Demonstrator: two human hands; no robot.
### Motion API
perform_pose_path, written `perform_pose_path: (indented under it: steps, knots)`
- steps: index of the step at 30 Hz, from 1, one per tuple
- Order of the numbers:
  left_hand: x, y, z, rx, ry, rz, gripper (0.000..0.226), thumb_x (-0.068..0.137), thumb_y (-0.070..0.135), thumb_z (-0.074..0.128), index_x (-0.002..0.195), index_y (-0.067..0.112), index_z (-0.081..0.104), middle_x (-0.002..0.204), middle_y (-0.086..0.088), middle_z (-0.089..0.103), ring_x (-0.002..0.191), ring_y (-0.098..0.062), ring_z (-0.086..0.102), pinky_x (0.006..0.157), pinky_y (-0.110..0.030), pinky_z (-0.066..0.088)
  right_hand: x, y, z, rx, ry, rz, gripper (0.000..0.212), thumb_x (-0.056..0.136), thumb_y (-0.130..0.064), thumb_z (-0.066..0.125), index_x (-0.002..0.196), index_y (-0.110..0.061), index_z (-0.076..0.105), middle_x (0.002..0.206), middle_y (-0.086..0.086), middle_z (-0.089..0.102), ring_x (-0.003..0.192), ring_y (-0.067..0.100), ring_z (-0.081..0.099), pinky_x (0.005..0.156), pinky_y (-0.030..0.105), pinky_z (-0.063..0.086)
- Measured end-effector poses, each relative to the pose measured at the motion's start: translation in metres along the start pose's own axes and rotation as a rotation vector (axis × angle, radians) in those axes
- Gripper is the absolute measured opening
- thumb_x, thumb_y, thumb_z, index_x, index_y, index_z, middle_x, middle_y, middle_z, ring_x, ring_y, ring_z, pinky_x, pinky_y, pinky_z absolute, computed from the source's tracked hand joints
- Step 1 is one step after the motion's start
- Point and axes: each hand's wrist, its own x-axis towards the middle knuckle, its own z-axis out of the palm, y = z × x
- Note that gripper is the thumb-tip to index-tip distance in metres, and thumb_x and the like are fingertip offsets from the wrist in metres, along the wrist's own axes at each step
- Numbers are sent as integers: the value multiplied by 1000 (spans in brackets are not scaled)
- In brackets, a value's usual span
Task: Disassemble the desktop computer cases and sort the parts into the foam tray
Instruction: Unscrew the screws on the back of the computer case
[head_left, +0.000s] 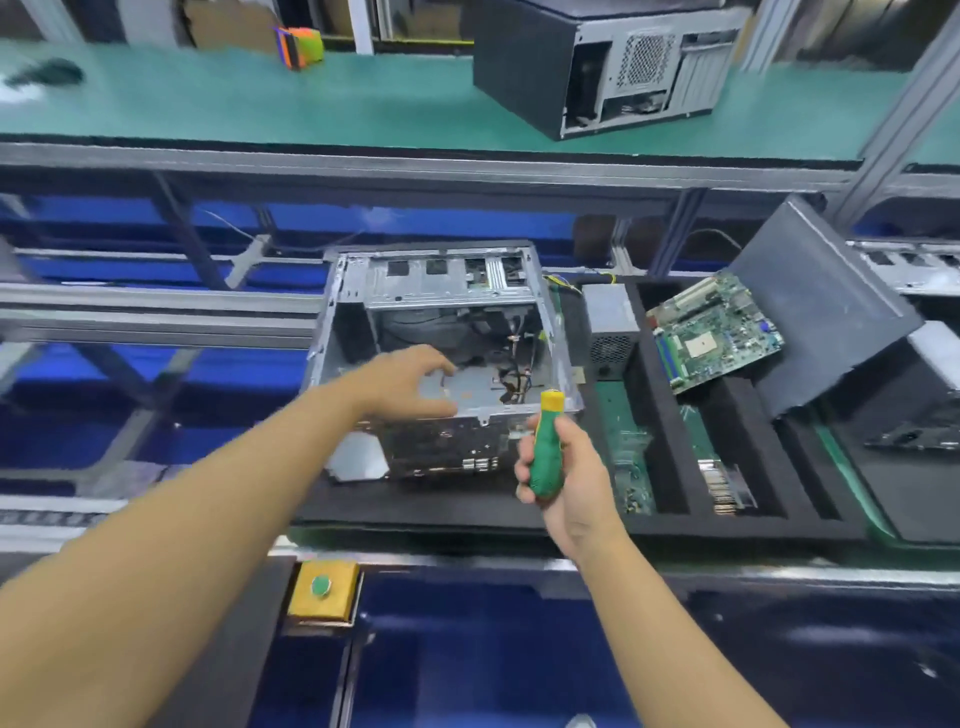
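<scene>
An open grey computer case (358, 332) lies on its side on the black foam tray (670, 415), loose wires showing inside. My left hand (410, 382) reaches into the case over its bare metal floor, fingers curled and apart, holding nothing that I can see. Just in front of the case's near right corner, my right hand (566, 478) grips a green screwdriver (545, 452) with a yellow cap, handle upright. In the tray's slots to the right stand a grey power supply (608, 317) and a green motherboard (717, 332) lying tilted. More circuit boards (628, 457) sit in the nearer slots.
A dark side panel (810, 306) leans at the tray's right end, with another case (914, 447) beyond it. A second black case (597, 62) stands on the green upper shelf (260, 104). A yellow box with a green button (322, 587) sits at the near bench edge.
</scene>
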Motion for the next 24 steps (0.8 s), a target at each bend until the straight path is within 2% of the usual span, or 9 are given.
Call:
perform_pose_path:
  steps: [2,3,6,8,13,16,19,24]
  knots:
    - [-7,-38,-1,61,-196,-90,73,80,57,76,141,26,49,143,5,49,131,-18,49,110,-38,38,-9,28,10,-6,8,1,24,100,-32,46,102,-11,58,72,6,56,53,20,50,41,25,37]
    - [-6,-49,2,130,-259,-105,72,78,55,78,138,25,52,135,4,55,124,-20,53,104,-37,42,-15,44,13,-25,7,2,25,97,-33,50,103,-11,59,73,8,57,53,22,52,42,26,39]
    - [4,-67,22,153,-302,-84,30,79,34,81,102,24,64,94,6,67,89,-22,64,78,-33,48,-37,95,16,-157,-13,52,23,95,-32,55,102,-11,56,80,11,62,57,26,58,44,29,46]
    - [9,-74,30,95,-311,-79,19,78,28,79,90,26,63,83,4,69,78,-19,67,73,-32,51,-51,127,16,-281,-8,139,16,100,-27,54,100,-11,50,85,12,63,58,28,60,44,30,47]
    - [16,-86,36,-32,-324,-99,26,76,26,79,93,11,66,87,-6,70,77,-20,71,70,-36,60,-56,165,34,-630,61,319,11,103,-29,49,101,-18,49,75,-1,62,51,15,48,43,24,35]
    - [18,-90,39,-109,-326,-112,29,77,21,78,97,4,66,97,-13,69,87,-28,71,77,-41,62,-44,170,53,-650,127,344,12,101,-31,48,102,-20,50,74,-1,56,50,13,40,43,23,28]
    - [18,-90,40,-137,-319,-101,23,79,20,76,96,9,68,98,-8,69,84,-23,70,70,-30,61,-37,175,62,-644,174,314,12,101,-32,47,102,-21,52,72,-2,55,52,13,37,43,23,29]
    - [15,-88,39,-163,-299,-115,20,80,20,77,94,9,67,95,-7,70,76,-19,73,58,-22,57,-33,179,66,-552,227,304,12,102,-30,47,104,-21,52,71,-1,53,47,10,35,41,22,27]
